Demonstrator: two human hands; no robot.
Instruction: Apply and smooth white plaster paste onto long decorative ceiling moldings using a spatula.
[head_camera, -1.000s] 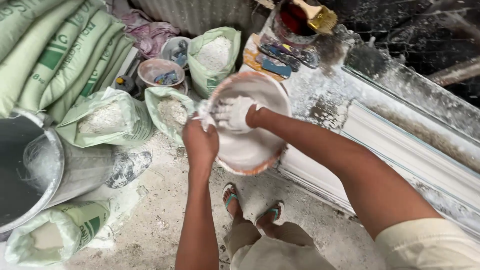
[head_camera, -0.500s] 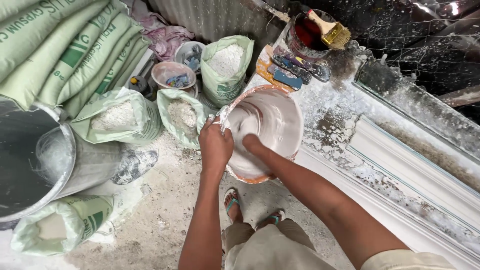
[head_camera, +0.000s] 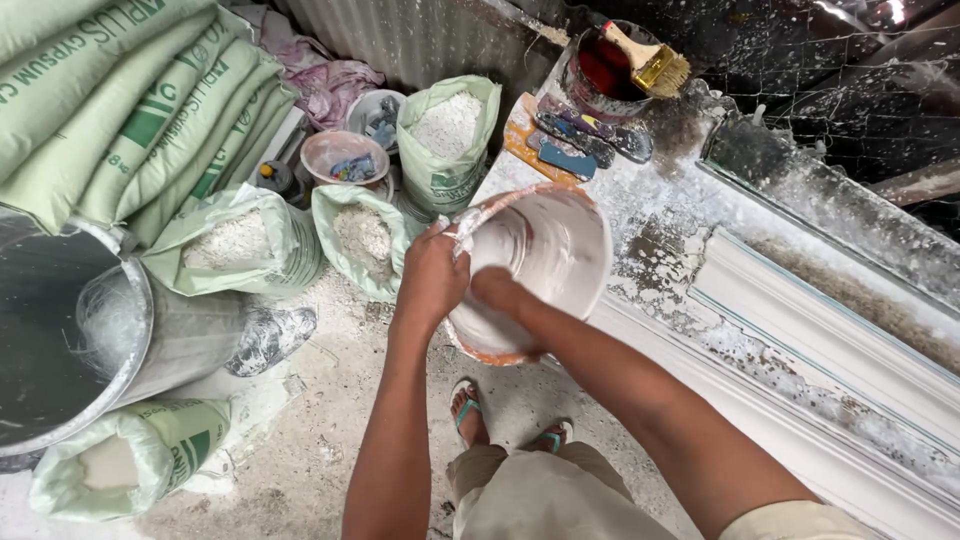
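A white plaster-coated bowl with an orange rim (head_camera: 560, 250) is tilted toward me above the floor. My left hand (head_camera: 432, 275) grips its near left rim, fingers smeared with white plaster. My right hand (head_camera: 492, 285) reaches down inside the bowl; its fingers are hidden in the bowl's lower part, pressed to the inner wall. Wet white plaster covers the bowl's inside.
Open green sacks of white powder (head_camera: 448, 130) (head_camera: 235, 240) stand at left, beside stacked sacks (head_camera: 120, 110) and a metal drum (head_camera: 70, 330). A plaster-spattered bench (head_camera: 700, 240) with a white cornice moulding (head_camera: 830, 350) runs at right. A brush (head_camera: 650, 60) rests on a red-stained pot.
The bowl has tilted further toward me and dropped lower. My right hand has gone deeper into it, while my left hand kept hold of the rim.
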